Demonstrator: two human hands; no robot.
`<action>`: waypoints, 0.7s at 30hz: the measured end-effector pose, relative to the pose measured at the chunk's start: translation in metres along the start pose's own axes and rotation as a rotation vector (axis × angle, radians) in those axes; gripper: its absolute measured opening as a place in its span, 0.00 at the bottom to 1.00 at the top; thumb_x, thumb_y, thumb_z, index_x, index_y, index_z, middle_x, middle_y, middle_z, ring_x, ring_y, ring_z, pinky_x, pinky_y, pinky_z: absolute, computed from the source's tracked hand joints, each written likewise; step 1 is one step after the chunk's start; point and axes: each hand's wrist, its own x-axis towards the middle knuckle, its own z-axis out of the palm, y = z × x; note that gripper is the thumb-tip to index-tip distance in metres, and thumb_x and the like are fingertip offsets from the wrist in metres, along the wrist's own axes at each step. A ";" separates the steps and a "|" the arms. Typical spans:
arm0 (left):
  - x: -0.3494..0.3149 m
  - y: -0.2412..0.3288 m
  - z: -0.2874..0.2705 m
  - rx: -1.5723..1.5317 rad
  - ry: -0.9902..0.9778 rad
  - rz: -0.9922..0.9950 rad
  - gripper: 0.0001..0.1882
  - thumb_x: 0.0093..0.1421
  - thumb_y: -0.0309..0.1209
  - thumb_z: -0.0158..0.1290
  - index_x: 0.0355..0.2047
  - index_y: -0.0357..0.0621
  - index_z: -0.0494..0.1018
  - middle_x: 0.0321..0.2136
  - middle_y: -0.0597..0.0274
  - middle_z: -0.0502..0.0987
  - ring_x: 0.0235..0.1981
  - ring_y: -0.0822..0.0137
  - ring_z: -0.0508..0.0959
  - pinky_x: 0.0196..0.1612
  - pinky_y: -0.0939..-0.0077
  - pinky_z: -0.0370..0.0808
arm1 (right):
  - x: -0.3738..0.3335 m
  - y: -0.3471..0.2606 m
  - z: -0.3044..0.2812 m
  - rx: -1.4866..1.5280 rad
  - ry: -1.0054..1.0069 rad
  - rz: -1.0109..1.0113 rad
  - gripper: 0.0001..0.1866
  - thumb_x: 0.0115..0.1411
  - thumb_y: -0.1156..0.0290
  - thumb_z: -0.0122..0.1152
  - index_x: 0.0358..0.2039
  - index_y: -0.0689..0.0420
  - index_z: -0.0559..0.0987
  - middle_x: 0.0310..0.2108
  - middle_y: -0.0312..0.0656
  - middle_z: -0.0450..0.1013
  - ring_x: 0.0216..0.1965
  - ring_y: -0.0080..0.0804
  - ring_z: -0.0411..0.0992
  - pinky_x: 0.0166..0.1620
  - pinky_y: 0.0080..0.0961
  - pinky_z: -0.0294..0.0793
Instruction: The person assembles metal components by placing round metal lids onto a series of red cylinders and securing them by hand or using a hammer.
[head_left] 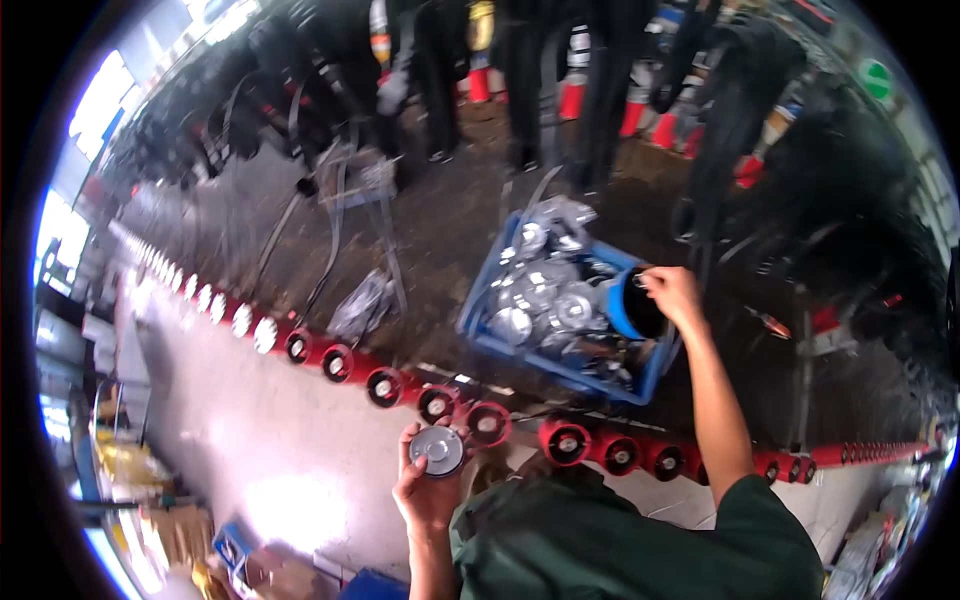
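Observation:
My left hand (428, 490) holds a round silver metal disc (437, 450) close to my chest, just above a long row of red cylinders (565, 441). My right hand (673, 293) reaches out over a blue plastic crate (478, 325) and grips the rim of a blue-sided round part (628, 305) at the crate's right end. The crate holds several shiny silver discs (540, 290) wrapped in clear plastic.
The row of red cylinders (338, 362) with open round ends runs from far left to the right edge. Behind the crate is dark ground with loose straps (335, 215) and a clear bag (362, 305). Several people's legs (440, 70) and orange cones (572, 98) stand at the back.

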 end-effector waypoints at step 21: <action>0.130 0.291 -0.130 0.064 0.093 -0.251 0.23 0.66 0.27 0.55 0.60 0.47 0.66 0.62 0.41 0.72 0.61 0.40 0.76 0.58 0.44 0.78 | -0.112 -0.458 0.320 0.372 -0.163 -0.614 0.14 0.56 0.81 0.74 0.43 0.59 0.84 0.46 0.43 0.83 0.44 0.40 0.83 0.46 0.33 0.83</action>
